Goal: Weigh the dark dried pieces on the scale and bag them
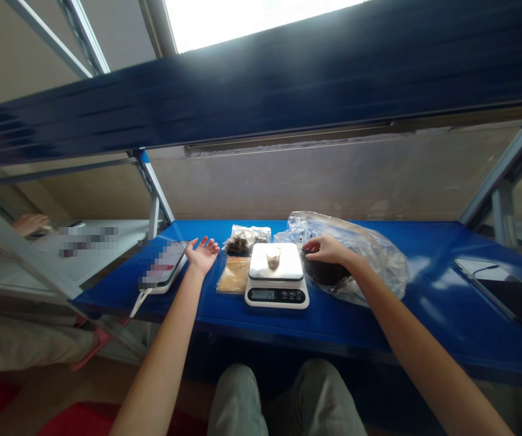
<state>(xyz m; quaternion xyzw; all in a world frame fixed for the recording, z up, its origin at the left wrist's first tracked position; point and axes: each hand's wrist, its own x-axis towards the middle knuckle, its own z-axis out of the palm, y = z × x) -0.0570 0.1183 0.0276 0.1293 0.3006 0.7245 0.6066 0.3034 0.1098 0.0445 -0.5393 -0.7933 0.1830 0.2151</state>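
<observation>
My left hand (203,257) lies palm up with its fingers spread, empty, between a charging phone (165,266) and the small bags. At the mouth of a large clear plastic bag (379,260), my right hand (327,250) has its fingers pinched together over dark contents (327,274); a small dark bit shows at the fingertips, too small to name. Between my hands stands a white digital kitchen scale (277,292). A small pale cup (273,260) rests on its plate. Left of the scale are a zip bag of yellowish material (234,275) and a bag of brown dried pieces (243,241).
All this sits on a blue shelf (224,318). Another blue shelf (261,91) crosses overhead, with metal posts at both sides. A dark phone (506,290) lies far right. At the left, another person's hand (31,224) is over a grey shelf (120,242).
</observation>
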